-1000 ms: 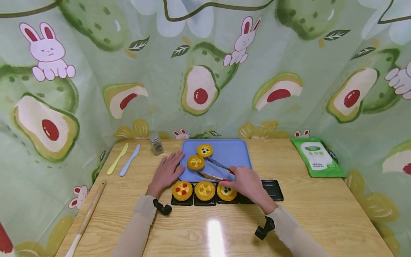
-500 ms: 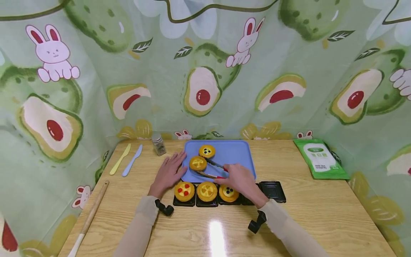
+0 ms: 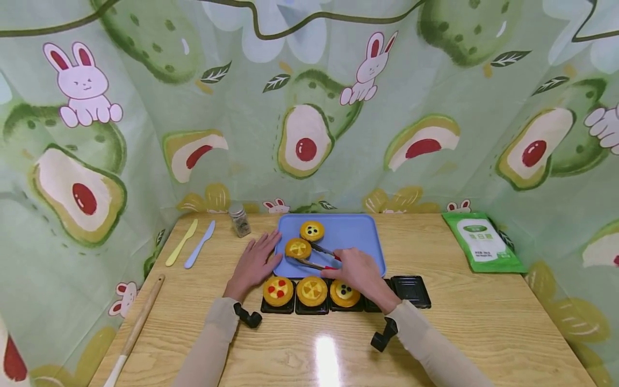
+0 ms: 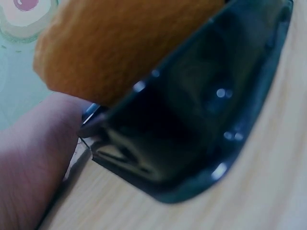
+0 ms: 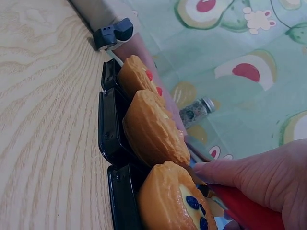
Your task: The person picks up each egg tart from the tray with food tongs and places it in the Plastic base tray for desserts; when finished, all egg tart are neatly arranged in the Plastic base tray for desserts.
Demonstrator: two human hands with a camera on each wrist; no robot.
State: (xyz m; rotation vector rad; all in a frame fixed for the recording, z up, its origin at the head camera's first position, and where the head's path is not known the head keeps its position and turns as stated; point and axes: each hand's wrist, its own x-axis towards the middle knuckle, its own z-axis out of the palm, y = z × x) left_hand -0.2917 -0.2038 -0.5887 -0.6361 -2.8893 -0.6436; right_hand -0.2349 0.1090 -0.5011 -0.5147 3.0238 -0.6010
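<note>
My right hand (image 3: 344,267) grips red-handled metal tongs (image 3: 315,257) over the blue tray (image 3: 357,238). The tongs' two arms lie on either side of a yellow-topped tart (image 3: 297,248); I cannot tell whether they touch it. A second tart with dark berries (image 3: 311,231) sits just behind it. My left hand (image 3: 257,258) lies flat on the table, fingertips at the tray's left edge. Three tarts (image 3: 311,290) sit in black cups (image 3: 296,308) in front of the tray. In the right wrist view, fingers (image 5: 249,172) curl round the red handle (image 5: 244,209).
An empty black cup (image 3: 411,288) ends the row on the right. A spice jar (image 3: 239,219), a yellow knife (image 3: 181,242) and a blue knife (image 3: 198,243) lie at the back left. A wooden rolling pin (image 3: 135,325) is at the left edge, a green packet (image 3: 483,242) at the right.
My right hand has slid left with the tongs, bringing their arms closer round the yellow-topped tart. The left hand has stayed in place.
</note>
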